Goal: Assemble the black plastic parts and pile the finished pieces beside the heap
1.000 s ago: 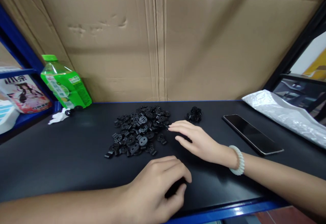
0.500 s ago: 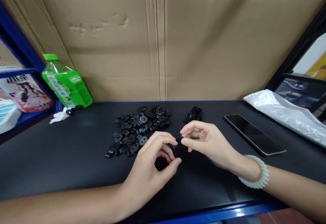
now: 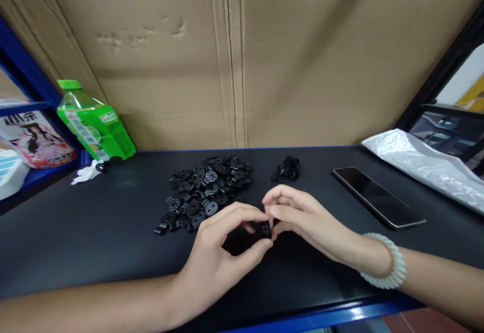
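Between the thumb and index finger of my left hand [image 3: 230, 242] is a small round black plastic clip [image 3: 266, 229], stood on edge. My right hand [image 3: 302, 217] meets it from the other side, its bent fingertips closed against the clip's right edge. Fingers partly cover the clip, so its full shape is hidden. Just beyond my left hand lies a loose heap of black plastic clips [image 3: 212, 184], round, with holes and short tabs. Behind my right hand is a smaller pile of black clips [image 3: 289, 167].
On the right lie a phone [image 3: 378, 197] and a silvery plastic bag [image 3: 427, 166]. At the left stand a green bottle [image 3: 98, 126] and a printed pouch [image 3: 38, 139], near a white scrap [image 3: 86, 172]. A cardboard wall [image 3: 302, 60] closes off the black table's [image 3: 113, 242] back.
My hands have come together, and the clip now shows between my fingertips. My right fingers have closed in toward the left hand. The view has shifted slightly.
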{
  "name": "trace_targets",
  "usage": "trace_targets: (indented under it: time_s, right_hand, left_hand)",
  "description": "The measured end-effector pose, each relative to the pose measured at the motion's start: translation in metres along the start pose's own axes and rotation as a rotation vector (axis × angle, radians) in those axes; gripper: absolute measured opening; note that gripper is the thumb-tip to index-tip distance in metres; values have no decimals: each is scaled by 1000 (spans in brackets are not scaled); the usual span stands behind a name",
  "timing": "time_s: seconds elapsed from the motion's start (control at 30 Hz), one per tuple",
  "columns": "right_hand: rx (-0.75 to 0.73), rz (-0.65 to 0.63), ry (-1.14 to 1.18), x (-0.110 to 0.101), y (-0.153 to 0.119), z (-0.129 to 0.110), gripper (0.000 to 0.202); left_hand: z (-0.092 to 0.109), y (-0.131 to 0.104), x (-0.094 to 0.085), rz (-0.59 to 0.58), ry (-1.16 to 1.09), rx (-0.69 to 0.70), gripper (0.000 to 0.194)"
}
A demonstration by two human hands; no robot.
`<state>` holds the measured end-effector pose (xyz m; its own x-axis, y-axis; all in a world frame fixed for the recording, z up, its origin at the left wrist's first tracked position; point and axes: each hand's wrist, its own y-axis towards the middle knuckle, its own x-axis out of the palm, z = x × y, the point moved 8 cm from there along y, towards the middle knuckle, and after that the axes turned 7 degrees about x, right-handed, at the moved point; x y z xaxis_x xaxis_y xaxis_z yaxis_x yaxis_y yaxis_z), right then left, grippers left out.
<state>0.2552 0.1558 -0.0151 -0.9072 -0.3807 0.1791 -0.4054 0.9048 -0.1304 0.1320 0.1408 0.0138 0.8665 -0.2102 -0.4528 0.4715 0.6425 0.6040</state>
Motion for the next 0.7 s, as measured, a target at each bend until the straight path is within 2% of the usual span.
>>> trace_targets:
  time_s: [0.1,0.2,0.4,0.7]
  right_hand:
    - [140,-209,116,15,-1,8,30]
    - [171,-352,83,26,-3,13,41]
    - [193,-419,24,33,-7,17,45]
    - [222,-420,37,34,-5,23,55]
  left_hand:
    - [0,1,1,-14,6,5,24]
    - [-1,2,3,-30,-9,-15,22]
    - [1,3,3,-30,-33,18,22]
    - [7,4,8,-47,-122,79,30]
